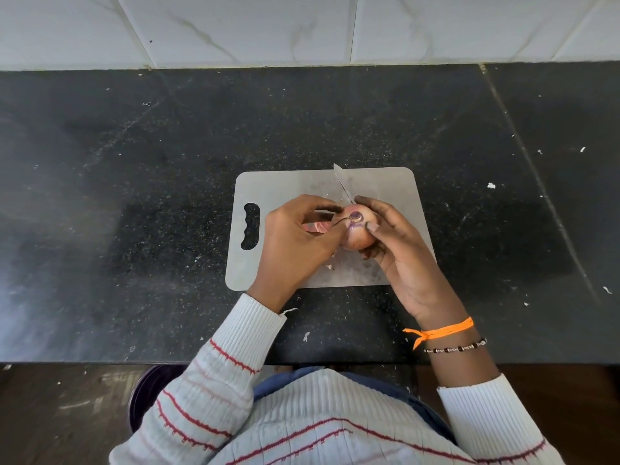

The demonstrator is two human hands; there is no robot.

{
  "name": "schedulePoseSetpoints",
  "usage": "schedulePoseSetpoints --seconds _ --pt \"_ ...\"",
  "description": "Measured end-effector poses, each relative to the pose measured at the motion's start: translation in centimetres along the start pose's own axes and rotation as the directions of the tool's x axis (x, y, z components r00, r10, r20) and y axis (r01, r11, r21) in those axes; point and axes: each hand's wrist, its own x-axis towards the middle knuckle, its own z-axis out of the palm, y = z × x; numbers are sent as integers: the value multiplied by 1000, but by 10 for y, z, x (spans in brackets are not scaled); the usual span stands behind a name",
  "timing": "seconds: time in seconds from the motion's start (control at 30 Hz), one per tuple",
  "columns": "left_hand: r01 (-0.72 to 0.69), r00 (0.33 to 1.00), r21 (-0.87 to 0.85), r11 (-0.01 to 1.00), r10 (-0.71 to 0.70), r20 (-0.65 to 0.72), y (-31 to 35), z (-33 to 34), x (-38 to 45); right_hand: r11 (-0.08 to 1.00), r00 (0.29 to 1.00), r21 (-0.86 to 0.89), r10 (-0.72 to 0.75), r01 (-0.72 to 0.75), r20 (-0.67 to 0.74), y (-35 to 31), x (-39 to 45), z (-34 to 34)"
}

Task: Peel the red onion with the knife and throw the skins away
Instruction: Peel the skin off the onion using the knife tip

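Note:
Both hands hold the red onion just above the grey cutting board, its trimmed purple end facing up. My right hand cups the onion from the right, thumb lying by the trimmed end. My left hand pinches the skin at the edge of that end. The knife blade pokes out beyond the onion between the two hands. Its handle is hidden, so I cannot tell which hand holds it. A loose pink piece of skin shows under my left hand.
The board lies on a black speckled counter with a white tiled wall behind. Small skin scraps dot the counter and board. A dark purple round container stands on the floor below the counter's front edge, at my left.

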Motion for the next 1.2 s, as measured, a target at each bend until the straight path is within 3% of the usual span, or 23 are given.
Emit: schedulePoseSetpoints --seconds 0.33,0.57,0.77,1.1,1.2 --pt "-4 1000 36 999 4 -2 -5 -2 1 995 999 -88 -42 44 30 7 3 0" --pt "-8 999 83 997 11 -42 -9 -5 4 999 999 -18 -26 27 35 9 1 2" --pt "117 992 -129 985 -122 -32 -7 -2 0 999 999 1 -35 35 -12 8 2 2" --pt "-117 992 154 981 124 -36 -10 3 -1 1000 1000 -8 -30 30 0 12 1 3" --pt "-31 999 129 991 37 -39 -12 2 1 999 999 47 -26 25 24 12 0 2"
